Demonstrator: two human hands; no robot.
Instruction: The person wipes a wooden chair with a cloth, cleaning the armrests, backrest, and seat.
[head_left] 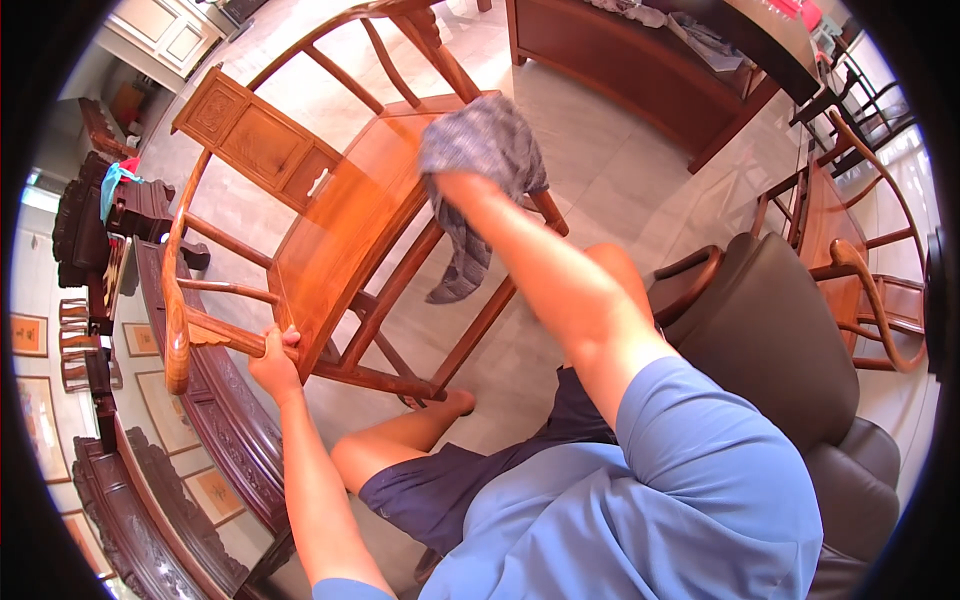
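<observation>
A reddish-brown wooden armchair (345, 225) with a curved rail and carved back panel stands tilted in view before me. My left hand (275, 366) is closed around the chair's frame at its near left corner, by the seat edge. At the other end of the seat, my right hand (457, 188) is bunched into a grey checked cloth (500, 143), against the chair's right side. The cloth covers most of that hand and hides its fingers. One end of the cloth (462, 268) dangles below the seat edge.
A brown leather chair (765, 335) stands close on my right, with another wooden armchair (838, 245) beyond. A dark red wooden desk (630, 85) is at the back right. Carved dark furniture (215, 400) lines the left. Pale tiles (610, 185) cover the floor.
</observation>
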